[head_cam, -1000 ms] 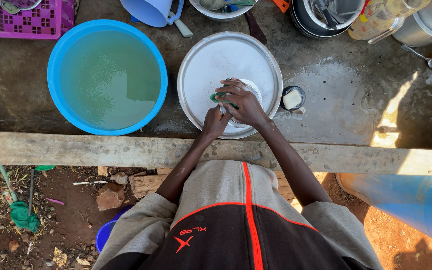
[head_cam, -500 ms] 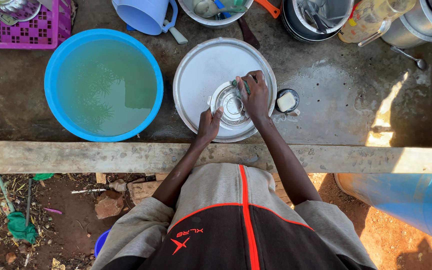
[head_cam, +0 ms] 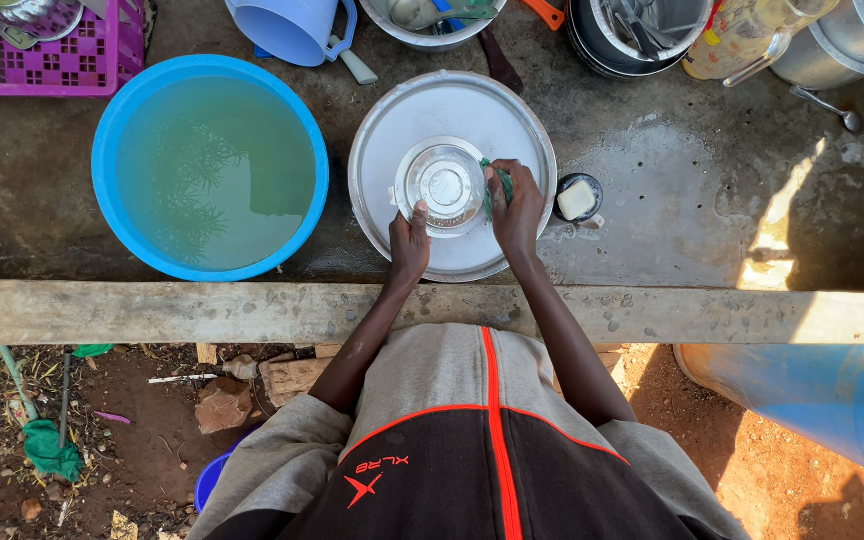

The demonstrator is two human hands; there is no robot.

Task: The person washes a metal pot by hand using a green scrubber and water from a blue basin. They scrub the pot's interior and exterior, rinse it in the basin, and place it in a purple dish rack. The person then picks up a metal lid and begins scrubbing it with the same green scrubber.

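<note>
Now gripping small metal bowl point(head_cam: 444, 187) at seven o'clock, left hand point(head_cam: 409, 243) fingers curled; right hand point(head_cam: 517, 208) pinching green scourer point(head_cam: 493, 185) at three o'clock, shifted rimward.

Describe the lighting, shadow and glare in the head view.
Head view: mostly even shade; a sunlit patch lies on the concrete at right; the blue basin of water mirrors foliage; the small metal bowl between left hand and right hand glints; focus sharp.

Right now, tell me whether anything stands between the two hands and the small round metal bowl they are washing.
Nothing visible does. The left hand grips the small round metal bowl at its near rim; the right hand presses a green scrubbing pad against its right edge, over the wide metal basin.
</note>
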